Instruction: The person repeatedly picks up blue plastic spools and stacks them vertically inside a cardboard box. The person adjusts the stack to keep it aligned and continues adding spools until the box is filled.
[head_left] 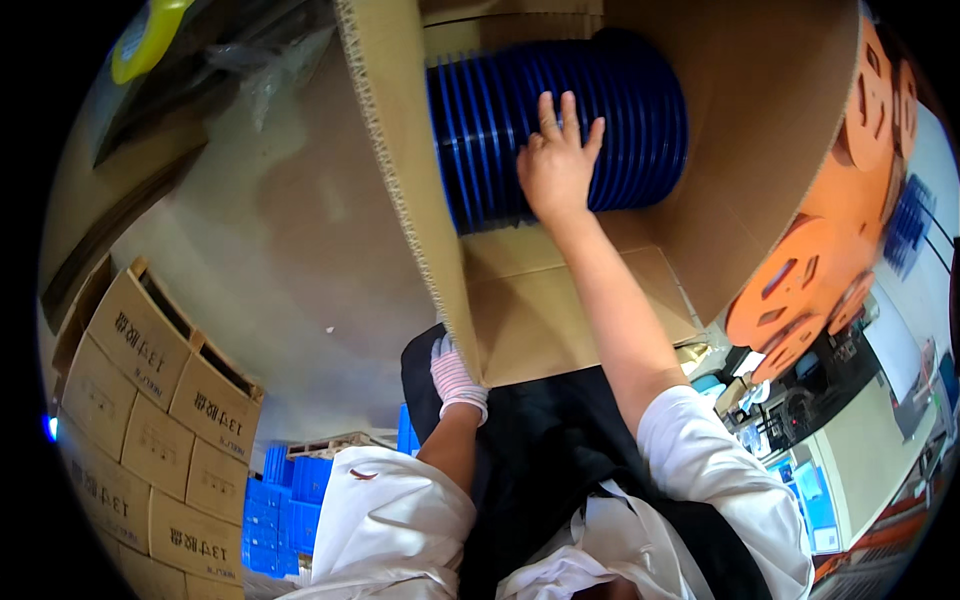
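A large open cardboard box [560,355] stands in front of me. Inside it lies a row of blue ring-edged plastic reels [640,120], packed side by side on their rims. My bare right hand [558,165] reaches into the box, its fingers spread and resting on the middle of the row. My left hand [458,378] wears a white and pink striped glove. It lies against the outside of the box near the lower left corner, fingers stretched upward, with part of the hand hidden behind the box edge.
Orange plastic discs with cutouts [800,270] are stacked right of the box. Stacked cardboard cartons [160,430] stand at lower left, beside blue crates [275,520]. A cluttered worktable [860,460] is at lower right. Something yellow [145,40] shows at upper left.
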